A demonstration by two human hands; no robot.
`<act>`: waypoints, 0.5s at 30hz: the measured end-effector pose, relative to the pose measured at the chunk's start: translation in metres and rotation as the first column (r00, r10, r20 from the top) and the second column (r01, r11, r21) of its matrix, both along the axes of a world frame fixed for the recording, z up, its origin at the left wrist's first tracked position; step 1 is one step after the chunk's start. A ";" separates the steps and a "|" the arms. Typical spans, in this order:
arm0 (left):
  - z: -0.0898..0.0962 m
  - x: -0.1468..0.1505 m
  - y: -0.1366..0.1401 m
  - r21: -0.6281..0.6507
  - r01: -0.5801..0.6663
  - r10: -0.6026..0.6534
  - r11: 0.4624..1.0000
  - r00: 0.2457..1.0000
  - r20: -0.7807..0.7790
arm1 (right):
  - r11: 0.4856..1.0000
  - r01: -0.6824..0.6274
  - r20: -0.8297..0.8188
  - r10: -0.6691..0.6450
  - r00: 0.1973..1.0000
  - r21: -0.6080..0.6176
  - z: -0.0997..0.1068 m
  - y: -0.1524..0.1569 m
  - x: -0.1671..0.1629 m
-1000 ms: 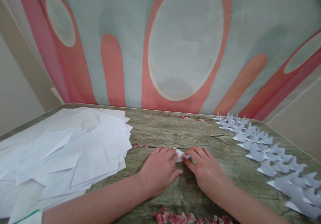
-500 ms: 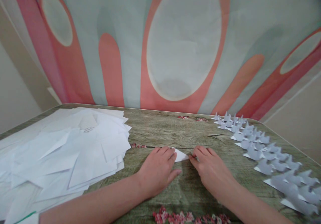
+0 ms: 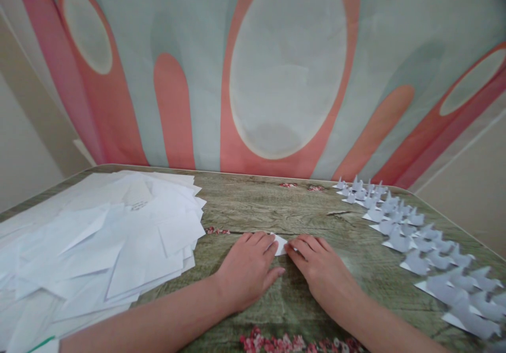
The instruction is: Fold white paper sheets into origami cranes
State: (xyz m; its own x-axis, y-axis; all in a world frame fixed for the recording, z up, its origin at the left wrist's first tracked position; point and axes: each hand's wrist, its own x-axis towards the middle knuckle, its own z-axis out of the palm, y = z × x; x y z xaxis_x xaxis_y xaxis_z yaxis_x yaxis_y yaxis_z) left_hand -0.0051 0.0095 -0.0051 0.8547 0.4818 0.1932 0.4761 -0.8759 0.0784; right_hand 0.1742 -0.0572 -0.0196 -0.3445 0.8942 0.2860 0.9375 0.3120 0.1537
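A small folded piece of white paper (image 3: pixel 280 244) lies on the table between my two hands, its middle showing and both ends covered by fingers. My left hand (image 3: pixel 248 266) holds its left end down, the fingers close together on top and the thumb stretched out apart. At the right end, the bent fingers of my right hand (image 3: pixel 316 263) are closed on the paper, their tips pressed together; what the thumb does underneath is partly hidden.
A wide, untidy pile of white paper sheets (image 3: pixel 146 253) covers the table's left side. Rows of small folded white paper figures (image 3: pixel 399 239) stand along the right edge. The wood-look table (image 3: pixel 253 200) with printed pink flowers meets a patterned wall covering (image 3: pixel 288 63).
My right hand has slid left along the paper, from its right tip toward my left hand, covering more of it. My left hand has stayed in place.
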 end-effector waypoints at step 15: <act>0.001 0.001 -0.002 0.034 0.091 -0.091 0.995 0.996 0.009 | 1.000 -0.011 0.038 0.012 0.999 -0.005 0.002 0.000 -0.002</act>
